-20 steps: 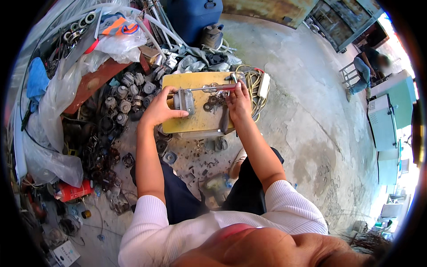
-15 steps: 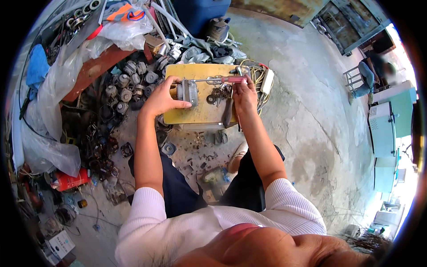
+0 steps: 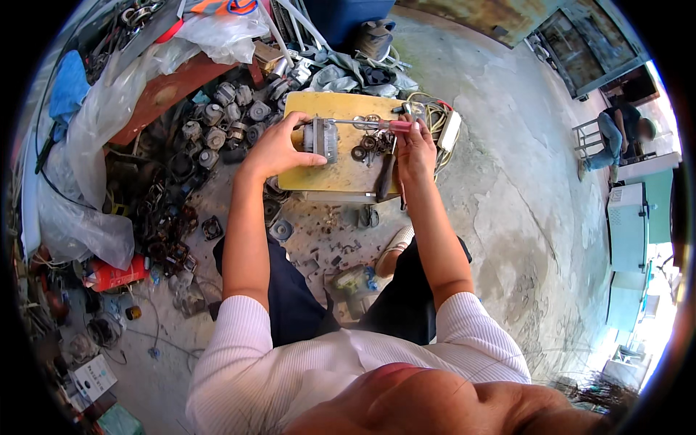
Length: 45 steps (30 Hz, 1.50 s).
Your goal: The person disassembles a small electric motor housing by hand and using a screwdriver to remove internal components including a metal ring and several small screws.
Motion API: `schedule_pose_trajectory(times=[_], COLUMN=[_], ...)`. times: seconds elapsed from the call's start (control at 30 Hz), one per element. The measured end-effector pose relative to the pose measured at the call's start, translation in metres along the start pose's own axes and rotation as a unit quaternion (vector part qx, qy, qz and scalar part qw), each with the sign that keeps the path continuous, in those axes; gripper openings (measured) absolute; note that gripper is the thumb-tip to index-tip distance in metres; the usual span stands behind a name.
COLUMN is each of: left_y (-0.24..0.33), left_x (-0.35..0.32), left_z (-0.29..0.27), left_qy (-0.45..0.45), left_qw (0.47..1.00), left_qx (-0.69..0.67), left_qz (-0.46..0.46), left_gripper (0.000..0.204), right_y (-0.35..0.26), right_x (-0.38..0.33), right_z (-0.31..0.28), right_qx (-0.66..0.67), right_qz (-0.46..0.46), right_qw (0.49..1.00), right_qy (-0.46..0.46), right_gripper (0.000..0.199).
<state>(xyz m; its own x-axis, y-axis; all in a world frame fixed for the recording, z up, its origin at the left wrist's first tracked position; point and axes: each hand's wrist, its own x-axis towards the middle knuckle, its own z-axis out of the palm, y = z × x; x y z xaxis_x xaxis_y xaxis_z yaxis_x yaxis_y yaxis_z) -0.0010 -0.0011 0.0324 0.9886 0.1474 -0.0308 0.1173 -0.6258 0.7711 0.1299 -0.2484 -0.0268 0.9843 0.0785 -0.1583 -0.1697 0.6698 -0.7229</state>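
On the yellow board (image 3: 308,177) in front of me stands a small grey metal motor (image 3: 325,141), with ridged sides. My left hand (image 3: 279,148) is wrapped around its left side, thumb along the near edge. Between the fingers of my right hand (image 3: 416,154) is a screwdriver (image 3: 395,125) with a reddish clear handle. Its shaft runs level to the left and the tip meets the motor's upper part. Several dark rings and small parts (image 3: 371,147) lie between the motor and my right hand. A dark-handled tool (image 3: 385,177) lies near the board's front right.
Many used motors (image 3: 215,138) are heaped on the floor to the left, beside plastic sheeting (image 3: 94,163). A white power strip (image 3: 449,132) with coiled yellowish cable lies right of the board. Small debris covers the floor near my feet. Another person (image 3: 616,134) sits far right.
The whole view has shifted slightly, so the board appears farther right and higher. Both hands keep their grip; the screwdriver remains against the motor.
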Motion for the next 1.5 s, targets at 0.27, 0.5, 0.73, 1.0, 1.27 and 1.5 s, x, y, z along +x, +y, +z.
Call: schedule_pose_trajectory(times=[0.27, 0.5, 0.73, 1.0, 1.27, 1.5], left_y=[-0.006, -0.014, -0.024, -0.016, -0.021, -0.015], left_x=[-0.003, 0.014, 0.015, 0.009, 0.014, 0.006], left_z=[0.004, 0.001, 0.0, 0.002, 0.009, 0.006], left_qy=[0.051, 0.05, 0.069, 0.087, 0.123, 0.092], left_qw=[0.997, 0.998, 0.997, 0.988, 0.977, 0.985], left_qx=[0.055, -0.028, 0.005, 0.102, 0.159, 0.133], left_qz=[0.035, 0.009, 0.035, 0.073, 0.072, 0.056], left_gripper=[0.077, 0.043, 0.032, 0.027, 0.031, 0.032], right_y=[-0.006, 0.002, 0.0, 0.002, 0.0, 0.002], right_x=[0.001, 0.01, 0.005, 0.007, 0.008, 0.01], right_z=[0.0, -0.011, -0.004, -0.006, -0.003, -0.005], right_qx=[-0.018, -0.01, 0.017, 0.008, -0.013, 0.001], right_qz=[0.042, 0.02, 0.037, 0.03, 0.025, 0.034], right_qw=[0.999, 1.0, 0.998, 0.999, 0.999, 0.999], right_qy=[0.026, 0.009, 0.039, 0.025, -0.019, -0.001], right_gripper=[0.023, 0.024, 0.029, 0.029, 0.032, 0.031])
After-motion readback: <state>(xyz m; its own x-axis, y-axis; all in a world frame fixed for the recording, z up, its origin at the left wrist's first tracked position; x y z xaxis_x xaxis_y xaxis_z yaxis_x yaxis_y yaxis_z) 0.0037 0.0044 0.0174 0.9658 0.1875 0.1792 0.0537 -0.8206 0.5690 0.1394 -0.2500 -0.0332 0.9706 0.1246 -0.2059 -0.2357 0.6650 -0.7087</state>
